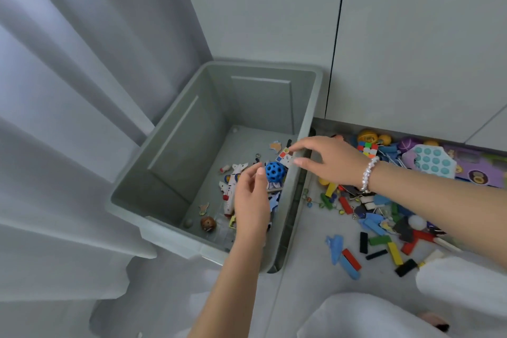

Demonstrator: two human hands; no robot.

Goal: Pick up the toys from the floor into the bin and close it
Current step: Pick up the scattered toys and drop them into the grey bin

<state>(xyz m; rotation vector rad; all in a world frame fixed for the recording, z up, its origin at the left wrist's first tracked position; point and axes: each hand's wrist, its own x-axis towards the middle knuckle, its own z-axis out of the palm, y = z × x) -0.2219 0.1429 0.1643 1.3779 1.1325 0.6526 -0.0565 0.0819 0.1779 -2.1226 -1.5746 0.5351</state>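
The open grey-green bin (290, 228) stands on the floor. Inside it lie a white toy shuttle (230, 195), a brown ball (208, 223) and several small pieces. My left hand (251, 200) hangs inside the bin with fingers apart, its thumb beside a blue holed ball (275, 171). My right hand (326, 162) reaches over the bin's right rim and pinches the edge of a small colour cube (284, 158) between index finger and thumb. Right of the bin, the floor holds another colour cube (367, 149), coloured blocks (380, 240), a blue plane (335, 247) and a teal pop toy (430, 162).
Grey curtains (68, 118) hang left of the bin and pale cabinet doors (411, 35) rise behind it. Yellow balls (369, 136) and a purple board (472, 170) lie along the cabinet base. My white-clad knees (384, 315) fill the lower right.
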